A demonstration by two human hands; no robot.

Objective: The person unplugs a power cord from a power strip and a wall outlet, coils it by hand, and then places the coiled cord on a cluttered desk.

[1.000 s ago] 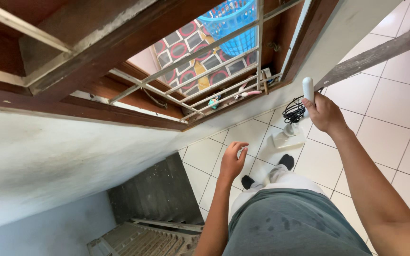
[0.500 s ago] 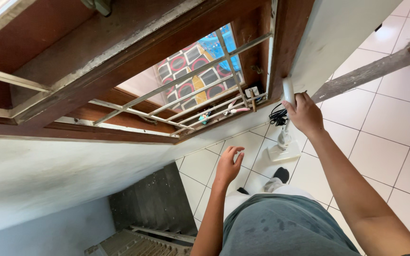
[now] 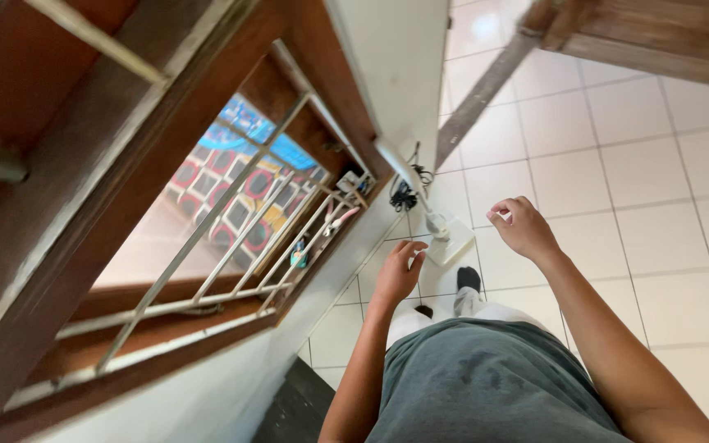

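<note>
At twelve o'clock from our empty, half-curled right hand [image 3: 525, 230] and left hand [image 3: 399, 271], the mop [image 3: 420, 201] leans alone; we think it may slide down.

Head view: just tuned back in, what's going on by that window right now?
A person stands on a white tiled floor beside a wood-framed barred window. A white stick mop with a coiled black cord leans against the wall, its flat head on the tiles. Neither hand holds it: the right hand is loosely curled just to its right, and the left hand is open, lower down near the mop's head.
</note>
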